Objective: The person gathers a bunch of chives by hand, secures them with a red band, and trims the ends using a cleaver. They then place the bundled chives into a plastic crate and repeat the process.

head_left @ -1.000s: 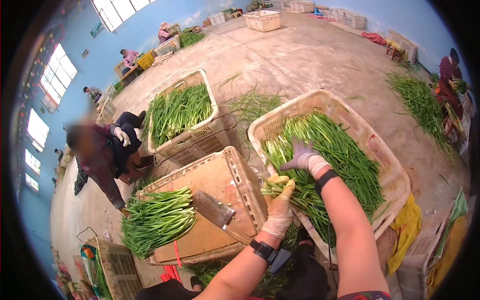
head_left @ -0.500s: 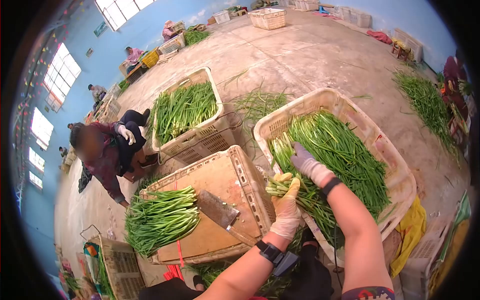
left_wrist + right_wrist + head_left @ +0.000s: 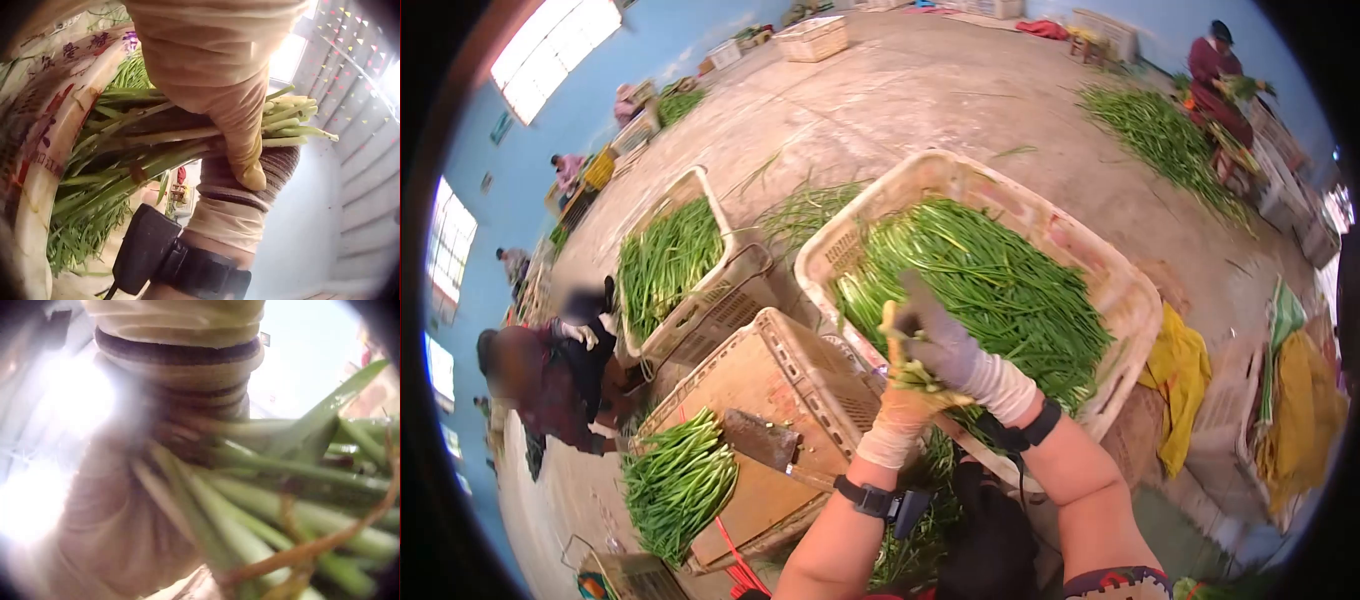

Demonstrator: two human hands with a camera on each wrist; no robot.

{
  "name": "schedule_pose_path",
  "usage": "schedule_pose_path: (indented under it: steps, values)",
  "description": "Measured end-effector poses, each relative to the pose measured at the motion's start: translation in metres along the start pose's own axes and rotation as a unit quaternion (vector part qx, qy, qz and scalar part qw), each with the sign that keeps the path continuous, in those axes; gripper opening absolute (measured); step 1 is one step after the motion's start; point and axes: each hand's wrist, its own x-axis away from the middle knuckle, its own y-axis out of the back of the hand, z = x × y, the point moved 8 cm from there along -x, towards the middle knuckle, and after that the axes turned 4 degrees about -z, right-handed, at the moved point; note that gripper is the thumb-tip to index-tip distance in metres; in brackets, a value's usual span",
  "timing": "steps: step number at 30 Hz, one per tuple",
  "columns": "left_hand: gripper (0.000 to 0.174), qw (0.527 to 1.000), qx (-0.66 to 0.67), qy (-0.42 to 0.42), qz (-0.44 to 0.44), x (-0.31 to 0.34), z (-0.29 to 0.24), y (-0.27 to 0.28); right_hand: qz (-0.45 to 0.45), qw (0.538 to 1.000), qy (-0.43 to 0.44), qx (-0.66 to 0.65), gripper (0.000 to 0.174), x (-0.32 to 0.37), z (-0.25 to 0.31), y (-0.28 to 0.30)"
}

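My left hand [image 3: 900,400], in a thin yellowish glove, grips a bunch of onion-like green stalks [image 3: 156,140]. In the left wrist view its thumb lies across them, and their pale ends stick out beyond it. My right hand [image 3: 950,350], in a purplish knit glove with a whitish cuff, is against the bunch, fingers extended upward beside the left hand; the bunch partly hides it in the left wrist view. Both hands are over the near edge of a large off-white plastic crate [image 3: 1140,295] heaped with green stalks [image 3: 990,270].
To the left, a brown board [image 3: 750,495] tops an upturned crate, bearing a cleaver [image 3: 760,440] and a stalk pile [image 3: 680,485]. Another filled crate [image 3: 710,290] stands behind it. A person [image 3: 550,380] crouches at far left. Yellow cloth [image 3: 1180,370] hangs right of my crate.
My right hand has moved from the stalks in the crate to the bunch in my left hand. The head view has turned rightward, so the crates appear farther left.
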Motion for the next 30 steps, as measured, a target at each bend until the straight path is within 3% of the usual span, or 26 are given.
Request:
schedule_pose_path:
  steps: [2,4,5,6,8,10,12,16,17,18,20,21,22,23,24,25,26,27,29,30]
  values:
    - [0.079,0.998,-0.015,0.024,-0.056,0.001,0.010,0.011,0.079,0.949,0.124,0.279,0.077,-0.008,0.038,-0.008]
    - [0.052,0.991,-0.034,0.048,-0.117,0.001,0.000,0.013,0.018,0.939,0.090,0.331,0.077,-0.007,0.055,0.015]
    - [0.029,0.983,0.039,0.067,-0.168,0.001,-0.013,0.012,-0.010,0.933,0.070,0.352,0.080,-0.002,0.059,0.022]
    - [0.023,0.975,0.056,0.047,-0.209,-0.003,-0.019,0.020,-0.001,0.932,0.047,0.360,0.082,0.010,0.057,0.028]
    - [0.022,0.971,-0.006,-0.001,-0.238,-0.011,-0.053,0.032,0.018,0.924,0.010,0.381,0.087,0.045,0.052,0.057]
    - [0.021,0.966,0.058,-0.043,-0.250,-0.016,-0.101,0.026,0.086,0.880,-0.121,0.450,0.096,0.096,0.017,0.071]
    - [0.023,0.962,0.052,-0.111,-0.243,-0.025,-0.164,0.017,0.095,0.834,-0.213,0.500,0.098,0.149,-0.002,0.086]
    - [0.024,0.944,-0.028,-0.225,-0.238,-0.037,-0.273,0.013,-0.130,0.805,-0.201,0.543,0.091,0.228,0.023,0.125]
    - [0.023,0.906,-0.148,-0.311,-0.248,-0.032,-0.300,0.005,-0.196,0.794,-0.183,0.546,0.090,0.237,0.037,0.130]
    - [0.022,0.845,-0.263,-0.390,-0.255,-0.025,-0.322,-0.005,-0.224,0.840,-0.187,0.456,0.089,0.238,0.049,0.125]
    - [0.018,0.748,-0.392,-0.453,-0.285,-0.007,-0.352,-0.024,-0.264,0.909,-0.189,0.263,0.086,0.232,0.088,0.107]
    - [0.015,0.733,-0.411,-0.445,-0.311,0.003,-0.359,-0.032,-0.251,0.935,-0.253,0.001,0.078,0.223,0.097,0.078]
    - [0.012,0.696,-0.453,-0.479,-0.284,0.017,-0.369,-0.045,-0.212,0.894,-0.300,-0.258,0.071,0.207,0.117,0.036]
    - [0.008,0.655,-0.490,-0.514,-0.259,0.033,-0.377,-0.059,-0.136,0.850,-0.283,-0.423,0.066,0.185,0.161,-0.002]
    - [0.002,0.770,-0.395,-0.456,-0.207,0.034,-0.370,-0.052,-0.051,0.777,-0.261,-0.571,0.061,0.167,0.203,-0.036]
    - [0.008,0.860,-0.281,-0.388,-0.175,0.037,-0.360,-0.044,-0.031,0.738,-0.272,-0.617,0.059,0.155,0.220,-0.057]
    - [0.016,0.870,-0.244,-0.422,-0.070,0.063,-0.375,-0.067,-0.011,0.696,-0.285,-0.659,0.057,0.147,0.234,-0.076]
    - [0.011,0.871,-0.231,-0.433,0.015,0.084,-0.371,-0.072,0.010,0.650,-0.300,-0.698,0.055,0.145,0.243,-0.091]
    - [0.014,0.863,-0.194,-0.425,0.192,0.131,-0.359,-0.080,0.119,0.458,-0.151,-0.868,0.060,0.130,0.244,-0.100]
    - [0.020,0.817,-0.257,-0.470,0.212,0.155,-0.345,-0.075,0.131,0.417,-0.133,-0.890,0.059,0.130,0.229,-0.110]
